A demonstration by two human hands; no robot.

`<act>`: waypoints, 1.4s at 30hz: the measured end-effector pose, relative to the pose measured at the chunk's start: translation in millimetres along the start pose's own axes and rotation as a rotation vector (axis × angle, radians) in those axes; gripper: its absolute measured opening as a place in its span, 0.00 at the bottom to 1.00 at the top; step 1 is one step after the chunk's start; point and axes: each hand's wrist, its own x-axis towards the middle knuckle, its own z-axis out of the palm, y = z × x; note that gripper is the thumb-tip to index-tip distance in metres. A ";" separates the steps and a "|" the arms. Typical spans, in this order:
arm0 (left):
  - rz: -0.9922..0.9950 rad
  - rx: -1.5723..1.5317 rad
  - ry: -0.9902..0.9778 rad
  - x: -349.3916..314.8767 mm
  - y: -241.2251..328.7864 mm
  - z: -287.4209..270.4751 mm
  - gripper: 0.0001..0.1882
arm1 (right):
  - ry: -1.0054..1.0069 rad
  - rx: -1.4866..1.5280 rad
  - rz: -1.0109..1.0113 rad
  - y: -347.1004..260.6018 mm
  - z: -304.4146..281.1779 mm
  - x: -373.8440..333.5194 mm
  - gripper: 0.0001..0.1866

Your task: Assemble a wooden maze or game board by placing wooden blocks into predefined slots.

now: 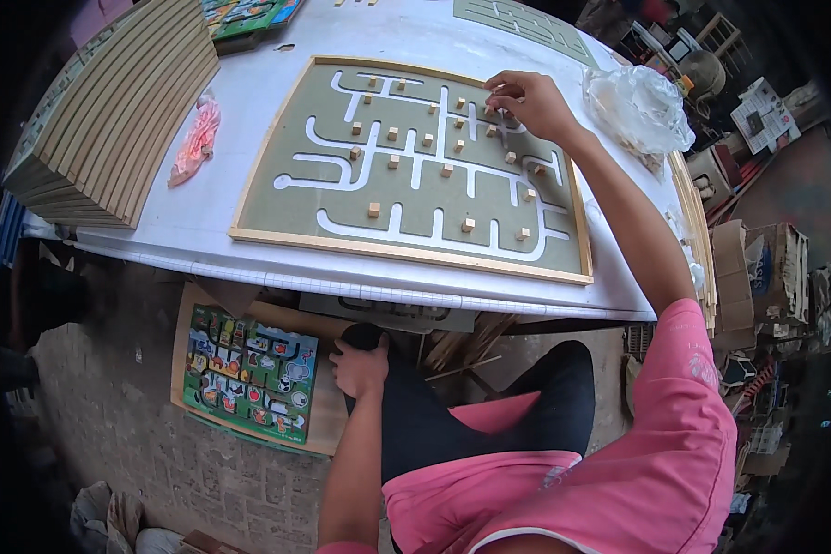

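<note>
Our white-covered worktop (249,111) holds, under our right hand (529,103), a wood-framed grey-green grooved board (434,196); rightward, a crumpled clear plastic bag (642,106).

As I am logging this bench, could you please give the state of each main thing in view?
Framed board, flat, slots showing
Wooden blocks, spread over the framed board
Right grip, at one block; hold unclear
Left grip, open on the left knee
Board stack, piled on the table
Pink plastic, crumpled
Clear bag, crumpled
Colourful board, picture side up
</note>
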 end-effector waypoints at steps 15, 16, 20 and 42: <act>-0.005 0.014 -0.009 -2.4 3.9 -5.1 0.54 | -0.025 -0.085 -0.033 -0.4 -0.6 2.8 0.11; -0.009 0.006 -0.020 -2.6 4.7 -6.5 0.54 | -0.023 -0.082 -0.031 -0.6 -1.3 3.5 0.11; 0.000 0.024 -0.008 -2.1 6.0 -4.0 0.54 | 0.046 -0.041 -0.038 -9.4 -20.4 -1.5 0.11; 0.034 0.008 -0.013 2.2 -9.0 10.7 0.56 | 0.531 0.629 0.096 -30.8 -72.7 -332.2 0.20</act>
